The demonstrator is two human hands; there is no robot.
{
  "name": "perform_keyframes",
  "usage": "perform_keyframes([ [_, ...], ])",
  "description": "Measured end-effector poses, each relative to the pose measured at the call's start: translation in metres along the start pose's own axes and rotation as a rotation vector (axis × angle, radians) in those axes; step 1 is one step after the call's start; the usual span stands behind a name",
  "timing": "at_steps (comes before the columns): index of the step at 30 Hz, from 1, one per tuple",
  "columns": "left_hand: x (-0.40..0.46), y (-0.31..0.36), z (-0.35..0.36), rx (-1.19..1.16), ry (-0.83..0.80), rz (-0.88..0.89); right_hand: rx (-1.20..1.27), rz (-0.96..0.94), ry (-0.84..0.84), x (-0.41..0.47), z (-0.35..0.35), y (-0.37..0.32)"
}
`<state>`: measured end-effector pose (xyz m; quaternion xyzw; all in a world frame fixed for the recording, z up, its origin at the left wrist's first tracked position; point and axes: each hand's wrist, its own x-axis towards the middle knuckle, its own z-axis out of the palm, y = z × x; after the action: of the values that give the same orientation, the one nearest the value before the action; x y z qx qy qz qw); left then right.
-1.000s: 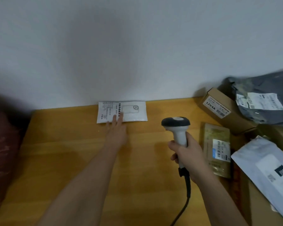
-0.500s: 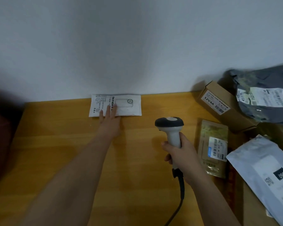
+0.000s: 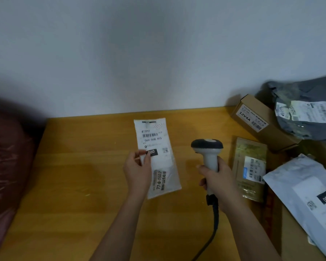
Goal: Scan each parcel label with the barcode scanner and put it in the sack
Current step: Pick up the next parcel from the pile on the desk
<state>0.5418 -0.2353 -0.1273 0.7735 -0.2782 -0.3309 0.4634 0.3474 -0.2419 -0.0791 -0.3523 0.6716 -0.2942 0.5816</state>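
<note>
My left hand (image 3: 137,171) grips a flat white parcel (image 3: 158,146) by its left edge and holds it above the wooden table (image 3: 79,176), label side up with a barcode near its top. My right hand (image 3: 217,180) is closed around the handle of a white barcode scanner (image 3: 207,147) with a dark head, just right of the parcel. The scanner's black cable hangs down towards me. A dark red sack (image 3: 6,162) sits at the left edge of the table.
Other parcels lie at the right: a cardboard box (image 3: 256,121) marked 12V4A, a grey plastic bag (image 3: 309,113) with labels, a flat brown envelope (image 3: 250,168) and a white mailer (image 3: 312,200). A pale wall rises behind the table.
The white parcel lay flat by the wall under my left fingertips. Now my left hand has picked it up, turned it label-up and brought it nearer, beside the scanner.
</note>
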Motion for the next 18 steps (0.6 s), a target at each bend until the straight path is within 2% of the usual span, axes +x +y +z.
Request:
perform_keyframes([
  [1, -0.003, -0.012, -0.003, 0.221, -0.002, -0.006, -0.014, 0.002, -0.006, -0.002, 0.001, 0.002],
  [2, -0.008, -0.025, -0.004, 0.458, -0.005, 0.038, -0.030, 0.006, -0.016, -0.004, 0.003, 0.005],
  [3, -0.013, -0.038, -0.004, 0.601, -0.016, 0.132, -0.046, 0.010, -0.027, -0.006, 0.004, 0.008],
  [5, -0.023, -0.060, 0.002, 0.728, -0.179, 0.268, -0.085, 0.019, -0.051, -0.010, 0.006, 0.014],
  [7, -0.031, -0.083, 0.009, 0.903, -0.424, 0.268, -0.132, 0.031, -0.081, -0.016, 0.007, 0.019],
  [9, -0.038, -0.106, 0.014, 1.098, -0.511, 0.295, -0.180, 0.035, -0.100, -0.020, 0.008, 0.023],
  [18, -0.004, -0.090, 0.010, 1.113, -0.578, 0.232, -0.207, -0.032, -0.170, -0.035, 0.010, 0.022],
])
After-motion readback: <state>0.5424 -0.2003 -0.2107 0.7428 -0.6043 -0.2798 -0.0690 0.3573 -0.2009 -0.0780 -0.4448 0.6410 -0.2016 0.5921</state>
